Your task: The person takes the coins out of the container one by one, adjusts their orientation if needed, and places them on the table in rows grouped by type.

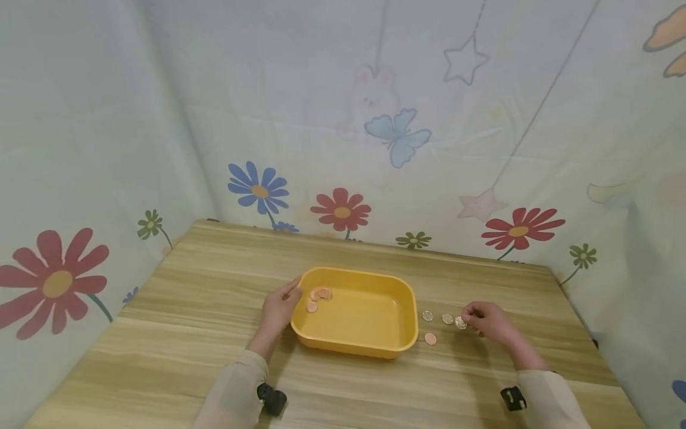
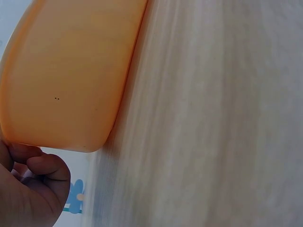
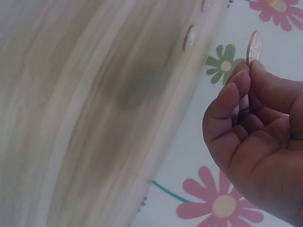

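Observation:
A yellow tray (image 1: 408, 310) sits mid-table with a few copper coins (image 1: 320, 294) in its far left corner. My left hand (image 1: 288, 298) holds the tray's left rim, thumb along the top edge. The left wrist view shows the fingers (image 2: 45, 165) curled against the tray's outer wall (image 2: 71, 71). My right hand (image 1: 467, 320) is right of the tray and pinches a silver coin (image 1: 460, 322) at the table surface. In the right wrist view that coin (image 3: 253, 46) stands on edge between thumb and fingertip. Loose coins (image 1: 427, 316) lie between the hand and the tray, and a copper coin (image 1: 430, 338) lies nearer me.
The wooden table (image 1: 214, 333) is closed in by flower-printed sheeting (image 1: 343, 149) at the back and on both sides. Black wrist cameras (image 1: 271, 398) sit on both forearms. Two more coins (image 3: 190, 37) show on the table in the right wrist view.

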Demonstrator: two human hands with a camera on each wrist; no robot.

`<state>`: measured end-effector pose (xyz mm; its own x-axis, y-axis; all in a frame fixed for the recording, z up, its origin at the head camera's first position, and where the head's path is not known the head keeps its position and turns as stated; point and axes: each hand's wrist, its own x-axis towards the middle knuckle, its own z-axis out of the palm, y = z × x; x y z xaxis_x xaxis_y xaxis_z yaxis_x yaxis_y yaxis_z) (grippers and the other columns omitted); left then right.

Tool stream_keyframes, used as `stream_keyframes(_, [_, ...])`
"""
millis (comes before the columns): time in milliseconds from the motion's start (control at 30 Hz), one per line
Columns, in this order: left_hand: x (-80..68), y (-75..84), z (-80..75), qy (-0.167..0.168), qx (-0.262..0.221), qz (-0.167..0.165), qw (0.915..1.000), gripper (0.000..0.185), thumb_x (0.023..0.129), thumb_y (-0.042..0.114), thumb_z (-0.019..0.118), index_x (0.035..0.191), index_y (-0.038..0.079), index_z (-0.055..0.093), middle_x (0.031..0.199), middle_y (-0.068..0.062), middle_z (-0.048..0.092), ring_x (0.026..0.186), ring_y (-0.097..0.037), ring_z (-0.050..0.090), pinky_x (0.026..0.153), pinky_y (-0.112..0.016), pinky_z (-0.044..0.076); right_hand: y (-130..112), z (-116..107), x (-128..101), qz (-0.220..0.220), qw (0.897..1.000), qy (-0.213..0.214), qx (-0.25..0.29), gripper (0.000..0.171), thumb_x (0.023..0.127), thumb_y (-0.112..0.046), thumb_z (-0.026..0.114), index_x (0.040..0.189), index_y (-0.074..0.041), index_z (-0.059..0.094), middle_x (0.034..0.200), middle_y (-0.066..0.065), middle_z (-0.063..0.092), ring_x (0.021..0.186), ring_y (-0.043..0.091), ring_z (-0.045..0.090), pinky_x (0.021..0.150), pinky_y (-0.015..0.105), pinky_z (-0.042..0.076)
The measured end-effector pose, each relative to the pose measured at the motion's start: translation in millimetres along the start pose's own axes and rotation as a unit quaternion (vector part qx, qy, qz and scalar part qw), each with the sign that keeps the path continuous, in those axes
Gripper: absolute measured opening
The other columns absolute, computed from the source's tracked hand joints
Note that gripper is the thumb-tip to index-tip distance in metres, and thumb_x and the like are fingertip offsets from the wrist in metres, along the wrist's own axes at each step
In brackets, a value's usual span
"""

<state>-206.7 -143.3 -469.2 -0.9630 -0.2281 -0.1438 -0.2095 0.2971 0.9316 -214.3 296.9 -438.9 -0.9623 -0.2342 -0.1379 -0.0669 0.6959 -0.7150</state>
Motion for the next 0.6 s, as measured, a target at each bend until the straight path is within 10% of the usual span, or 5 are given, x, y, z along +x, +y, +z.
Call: stream_keyframes(600, [0.3, -0.3, -0.2, -0.001, -0.004, 0.007, 1.0, 0.044, 0.105, 0.022, 0.055, 0.148, 0.015, 0.053, 0.155, -0.022, 0.048, 0.142, -0.044, 0.049, 0.114, -0.053, 0.049, 26.8, -10.6, 9.0, 0.066, 0.998, 0.011, 0.0, 0.021, 0.101, -0.005, 0.057, 0.1, 0.016, 0.058, 0.078, 0.002, 0.058, 0.072, 0.014, 0.053, 0.059, 0.024, 0.048])
